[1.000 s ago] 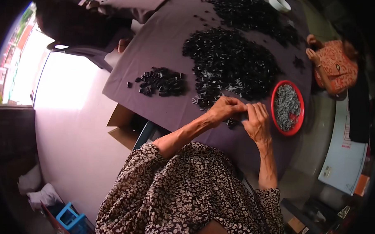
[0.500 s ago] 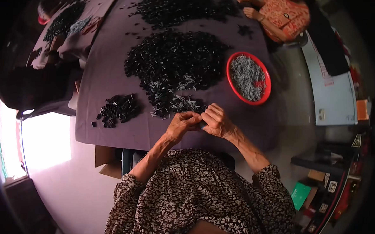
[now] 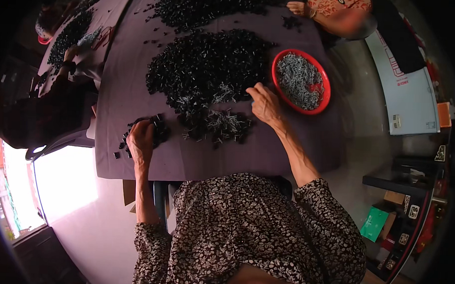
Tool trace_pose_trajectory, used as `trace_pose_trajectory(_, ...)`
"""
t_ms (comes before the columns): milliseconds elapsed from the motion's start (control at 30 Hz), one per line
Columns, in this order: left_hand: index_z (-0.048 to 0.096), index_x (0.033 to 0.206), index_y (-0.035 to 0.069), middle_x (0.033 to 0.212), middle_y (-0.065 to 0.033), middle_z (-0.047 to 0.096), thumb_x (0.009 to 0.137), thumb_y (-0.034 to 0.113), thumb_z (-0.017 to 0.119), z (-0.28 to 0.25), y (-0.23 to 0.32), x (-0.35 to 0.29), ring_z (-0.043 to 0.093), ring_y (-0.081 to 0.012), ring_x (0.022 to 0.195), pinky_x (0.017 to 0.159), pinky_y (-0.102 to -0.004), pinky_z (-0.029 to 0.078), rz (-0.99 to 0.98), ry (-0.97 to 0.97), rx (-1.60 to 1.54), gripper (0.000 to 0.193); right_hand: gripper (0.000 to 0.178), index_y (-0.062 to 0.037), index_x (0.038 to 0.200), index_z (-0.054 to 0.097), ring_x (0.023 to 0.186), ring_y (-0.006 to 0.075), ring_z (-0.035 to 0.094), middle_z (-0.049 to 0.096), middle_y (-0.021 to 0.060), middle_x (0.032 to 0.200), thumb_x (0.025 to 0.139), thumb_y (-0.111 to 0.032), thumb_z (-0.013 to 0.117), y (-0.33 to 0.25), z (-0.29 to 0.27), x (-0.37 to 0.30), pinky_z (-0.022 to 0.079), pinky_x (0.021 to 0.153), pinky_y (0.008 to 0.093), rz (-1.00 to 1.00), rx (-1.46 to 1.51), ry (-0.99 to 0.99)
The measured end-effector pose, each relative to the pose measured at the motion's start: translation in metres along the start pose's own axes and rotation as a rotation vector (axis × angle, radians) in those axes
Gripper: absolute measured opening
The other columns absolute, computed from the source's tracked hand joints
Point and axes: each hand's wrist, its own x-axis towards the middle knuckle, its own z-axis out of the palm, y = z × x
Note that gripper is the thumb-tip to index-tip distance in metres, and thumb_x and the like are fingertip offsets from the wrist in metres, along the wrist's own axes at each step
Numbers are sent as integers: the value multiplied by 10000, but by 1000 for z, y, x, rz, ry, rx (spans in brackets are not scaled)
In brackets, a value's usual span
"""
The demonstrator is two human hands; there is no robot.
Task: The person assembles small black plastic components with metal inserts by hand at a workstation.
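Observation:
My left hand [image 3: 140, 140] is over the small pile of short black plastic pieces [image 3: 160, 130] at the table's near left, its fingers bent down and together. Whatever they pinch is hidden under the hand. My right hand [image 3: 267, 105] hovers at the right edge of the large heap of black pieces [image 3: 205, 63], beside the red basin, with its fingers curled. Anything between those fingertips is too small to make out. Thin grey pins [image 3: 227, 123] lie scattered over the near part of the heap, between my hands. More grey pins [image 3: 297, 79] fill the basin.
The red basin [image 3: 326, 95] stands on the purple-grey tablecloth [image 3: 187, 158] to the right. Another black heap [image 3: 202, 11] lies farther back. A co-worker in an orange patterned top [image 3: 332, 4] sits at far right; another person's hand [image 3: 70, 52] works at the left table.
My hands, together in front of me before, have parted. The left went left onto the small black pile; the right moved up and right toward the basin. The co-worker at far right leans differently.

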Motion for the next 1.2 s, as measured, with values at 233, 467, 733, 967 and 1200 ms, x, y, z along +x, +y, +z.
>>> trace_pose_trajectory(233,622,924,23,870,-124,626,762,133,600,-5,-20,-13,617,-250,767,693,-330,483,-76,-38,86,197,353,-32,882,611,771,224,595,600,87,830,614,120,439,-1,-17,0,467,673,314,199,378,6)
trace_pose_trajectory(467,619,933,22,874,-121,622,761,116,602,-6,-2,-6,617,-243,759,678,-325,483,-63,-18,165,197,303,-42,858,619,734,246,584,602,96,815,613,71,482,6,-4,-10,463,651,323,189,305,-108)
trace_pose_trajectory(733,618,904,0,801,-107,615,768,101,607,5,40,-7,617,-200,697,624,-289,481,14,-156,-21,169,267,-6,898,584,675,313,569,573,153,796,640,45,537,2,8,0,478,617,352,31,92,-112)
trace_pose_trajectory(967,610,971,-9,859,-80,642,785,115,611,51,115,-19,571,-118,710,621,-233,455,-365,-554,-718,223,367,42,911,572,725,182,603,589,104,789,642,95,329,-24,-30,-1,502,686,304,630,1228,-159)
trace_pose_trajectory(1200,598,991,-17,805,-44,624,797,131,633,87,143,-18,542,-75,693,629,-216,430,-482,-450,-1175,246,217,17,934,552,728,178,593,588,90,792,782,61,405,-61,-34,-9,514,717,326,555,1552,-5)
